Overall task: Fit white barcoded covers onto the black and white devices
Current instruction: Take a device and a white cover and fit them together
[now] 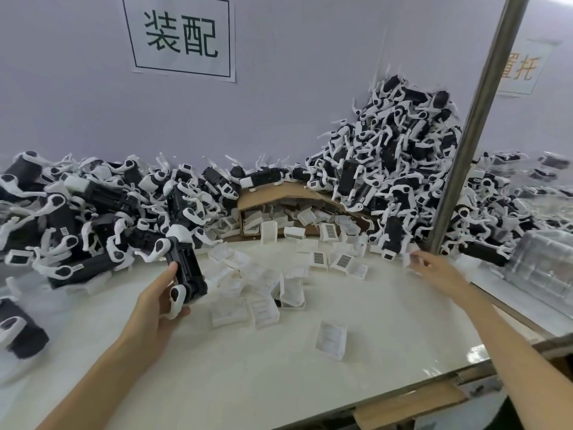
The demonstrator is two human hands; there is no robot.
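White bench (279, 367), device piles behind: my left hand (158, 305) wraps one device (186, 268), open side up for capping, right hand (434, 270) spread, blurred, seemingly empty, reaching by loose covers (344, 262).

In the upper left of the frame, you face a white paper sign (179, 35) taped to the wall (310, 72). It reads 装配 in black inside a black border. At upper right, a second sheet (524, 71) shows orange 置托, its left part hidden by the metal pole (483, 97). The codes printed on the white covers (344, 262) are too small for you to read.
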